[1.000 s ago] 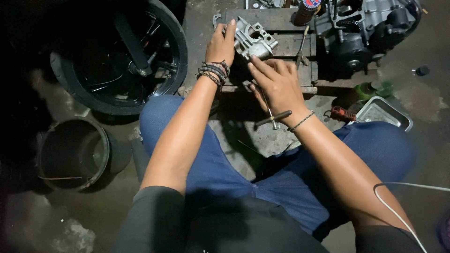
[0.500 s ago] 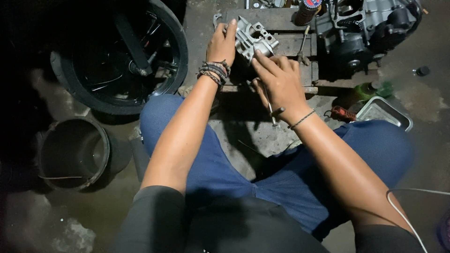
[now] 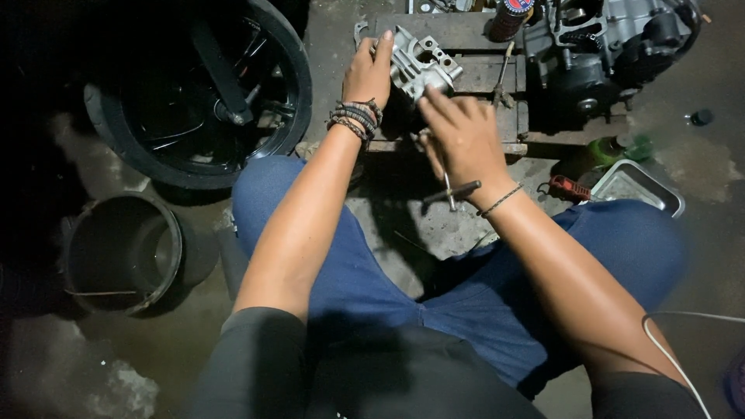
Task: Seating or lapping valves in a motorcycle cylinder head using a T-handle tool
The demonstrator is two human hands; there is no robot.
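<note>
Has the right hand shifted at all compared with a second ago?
Yes. The right hand has crept up and a little left, closer to the grey metal engine part on the wooden pallet, carrying the T-handled tool with it.

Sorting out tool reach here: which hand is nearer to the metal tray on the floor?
Right. The right hand is at the engine part, left of the metal tray; the left hand holds the engine part farther left.

Wheel (image 3: 198, 85): left of the wooden pallet (image 3: 473, 77)
Bucket (image 3: 124, 252): on the floor, below the wheel
Engine (image 3: 613, 46): on the pallet's right end
Metal tray (image 3: 636, 186): right, beside the pallet
</note>
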